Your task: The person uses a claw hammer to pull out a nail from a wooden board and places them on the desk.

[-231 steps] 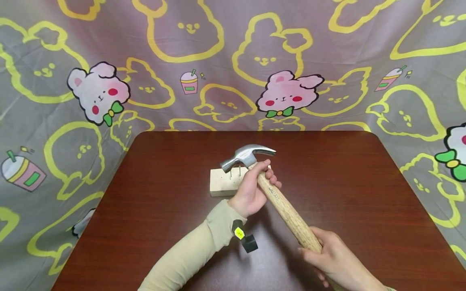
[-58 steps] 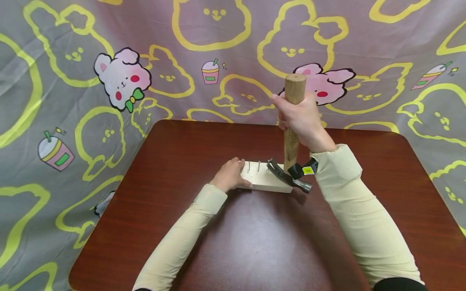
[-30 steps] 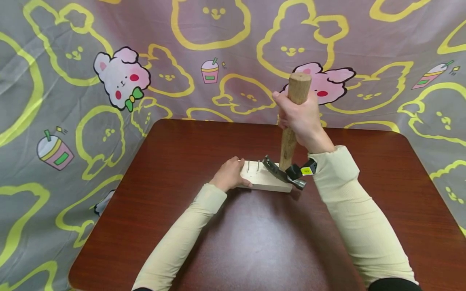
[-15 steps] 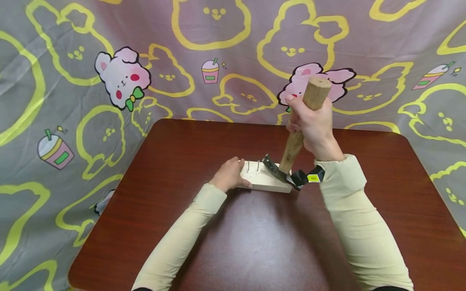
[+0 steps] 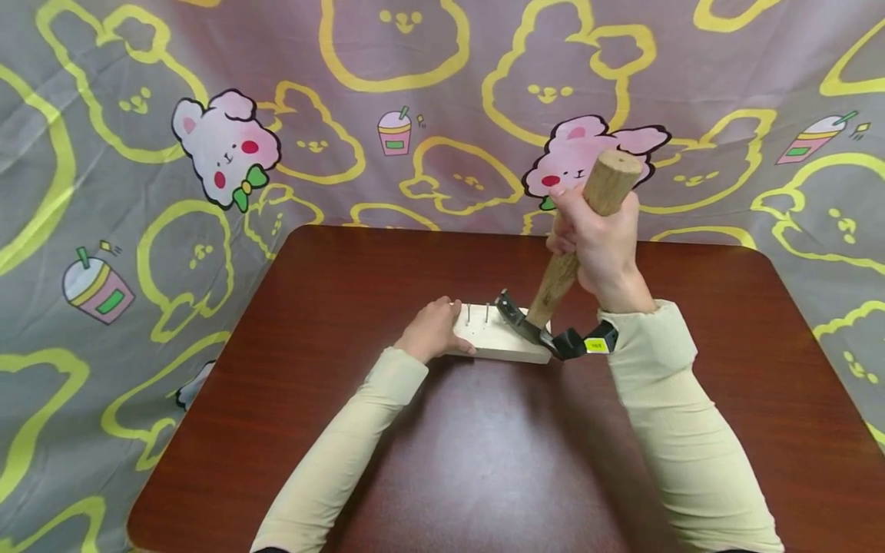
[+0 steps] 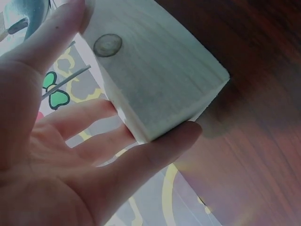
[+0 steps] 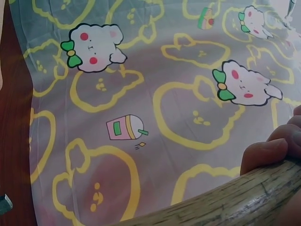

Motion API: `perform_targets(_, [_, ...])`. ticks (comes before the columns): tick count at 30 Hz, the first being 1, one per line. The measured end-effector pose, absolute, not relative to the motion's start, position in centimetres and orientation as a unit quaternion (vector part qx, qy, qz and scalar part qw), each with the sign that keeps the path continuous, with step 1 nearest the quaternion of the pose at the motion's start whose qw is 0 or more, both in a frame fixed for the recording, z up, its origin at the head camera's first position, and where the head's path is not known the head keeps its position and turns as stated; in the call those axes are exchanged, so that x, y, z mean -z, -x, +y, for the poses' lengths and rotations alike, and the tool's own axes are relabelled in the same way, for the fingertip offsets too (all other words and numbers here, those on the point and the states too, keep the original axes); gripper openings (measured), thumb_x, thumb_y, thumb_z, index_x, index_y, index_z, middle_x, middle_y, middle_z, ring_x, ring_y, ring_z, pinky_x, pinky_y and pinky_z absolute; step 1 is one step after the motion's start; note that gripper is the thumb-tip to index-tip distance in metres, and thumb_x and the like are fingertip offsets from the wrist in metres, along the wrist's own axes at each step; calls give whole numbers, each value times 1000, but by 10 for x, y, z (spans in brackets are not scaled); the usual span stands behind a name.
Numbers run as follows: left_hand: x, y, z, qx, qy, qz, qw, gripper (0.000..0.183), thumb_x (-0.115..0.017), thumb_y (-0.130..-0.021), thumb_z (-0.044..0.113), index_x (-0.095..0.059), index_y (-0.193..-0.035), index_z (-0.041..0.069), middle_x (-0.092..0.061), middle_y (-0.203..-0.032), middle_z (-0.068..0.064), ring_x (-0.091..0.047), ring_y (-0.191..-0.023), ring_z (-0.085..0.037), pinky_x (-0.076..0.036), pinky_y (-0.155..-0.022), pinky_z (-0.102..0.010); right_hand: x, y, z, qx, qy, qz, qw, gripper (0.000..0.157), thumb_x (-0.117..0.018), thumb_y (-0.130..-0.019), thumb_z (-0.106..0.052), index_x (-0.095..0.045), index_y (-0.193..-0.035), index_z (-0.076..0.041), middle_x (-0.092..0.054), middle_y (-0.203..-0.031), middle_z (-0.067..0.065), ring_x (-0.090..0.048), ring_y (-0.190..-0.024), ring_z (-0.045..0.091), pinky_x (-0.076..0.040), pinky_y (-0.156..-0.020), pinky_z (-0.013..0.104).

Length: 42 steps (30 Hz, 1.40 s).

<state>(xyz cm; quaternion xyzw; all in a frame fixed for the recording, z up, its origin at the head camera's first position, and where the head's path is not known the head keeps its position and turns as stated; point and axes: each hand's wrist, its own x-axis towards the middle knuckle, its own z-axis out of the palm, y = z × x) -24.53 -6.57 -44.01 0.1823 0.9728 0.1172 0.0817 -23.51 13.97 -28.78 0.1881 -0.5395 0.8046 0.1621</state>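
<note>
My left hand [image 5: 427,330] grips the left end of a pale wooden block [image 5: 494,339] on the table, thumb along its near side. In the left wrist view the block [image 6: 164,75] shows a dark knot, with fingertips at its end and side. My right hand [image 5: 601,242] holds a claw hammer [image 5: 553,288] high on its wooden handle, which leans right. The hammer's head lies low over the block's right part, claw toward the left. Two nails [image 5: 487,312] stand upright left of the claw. In the right wrist view fingers [image 7: 265,153] curl over the handle [image 7: 225,202].
The brown wooden table [image 5: 470,461] extends around the block. A patterned curtain [image 5: 429,69] hangs behind it and along the sides. A black camera with a yellow label [image 5: 596,346] sits on my right wrist, close to the hammer head.
Earlier both hands held the hammer; the left has since moved onto the block. The claw has shifted slightly left, hiding the spot of a third nail, and the handle has tipped right.
</note>
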Motion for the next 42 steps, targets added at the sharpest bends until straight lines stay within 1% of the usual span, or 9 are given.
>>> perform_targets(9, [438, 243, -65, -106, -193, 972, 77, 87, -84, -70, 44, -51, -135, -4, -59, -117, -19, -61, -107, -35, -50, -95, -41, 289, 234, 138, -807, -190, -530, 179, 35, -56, -85, 2, -46, -53, -4, -35, -41, 0, -26, -36, 14, -23, -36, 25])
perform_targets(13, [438, 243, -64, -105, -191, 972, 85, 89, -82, -72, 44, -48, -137, -5, -57, -122, -20, -60, -111, -36, -50, -97, -41, 290, 232, 143, -809, -178, -527, 190, 32, -54, -84, 4, -47, -53, -4, -37, -42, 1, -27, -36, 14, -25, -36, 25])
perform_targets(18, [437, 244, -62, -98, -189, 973, 93, 91, -81, -72, 46, -46, -139, -5, -55, -127, -20, -59, -113, -37, -49, -98, -42, 293, 227, 168, -828, -187, -487, 206, 35, -46, -85, 6, -40, -52, -5, -31, -40, 1, -23, -34, 15, -19, -34, 28])
perform_targets(20, [437, 245, -62, -93, -186, 974, 95, 91, -81, -72, 46, -46, -139, -4, -55, -126, -20, -59, -113, -36, -49, -98, -41, 295, 226, 178, -834, -196, -473, 203, 38, -44, -86, 6, -36, -51, -5, -27, -39, 0, -20, -33, 15, -16, -35, 30])
perform_targets(26, [440, 246, -61, -92, -186, 974, 89, 92, -81, -72, 46, -46, -139, -5, -56, -125, -21, -60, -112, -36, -50, -98, -41, 299, 227, 192, -841, -210, -465, 180, 42, -48, -88, 2, -32, -50, -4, -27, -39, 1, -19, -34, 16, -15, -36, 31])
perform_targets(34, [439, 245, -61, -97, -185, 974, 90, 90, -81, -73, 45, -46, -139, -5, -55, -125, -21, -60, -111, -36, -50, -97, -41, 300, 226, 189, -834, -208, -476, 188, 41, -48, -88, 1, -34, -50, -6, -26, -40, 2, -20, -34, 17, -17, -35, 31])
perform_targets(38, [440, 246, -60, -96, -186, 974, 90, 90, -81, -73, 46, -46, -139, -5, -56, -125, -21, -60, -113, -35, -50, -98, -41, 298, 224, 188, -836, -216, -472, 181, 40, -48, -87, 3, -33, -51, -3, -27, -40, 4, -22, -34, 18, -18, -36, 31])
perform_targets(42, [444, 247, -61, -86, -192, 974, 78, 90, -80, -72, 50, -47, -138, -2, -57, -126, -19, -59, -113, -33, -49, -98, -40, 297, 220, 186, -840, -222, -464, 174, 38, -48, -87, 5, -34, -53, -1, -28, -40, 5, -23, -34, 18, -21, -36, 32])
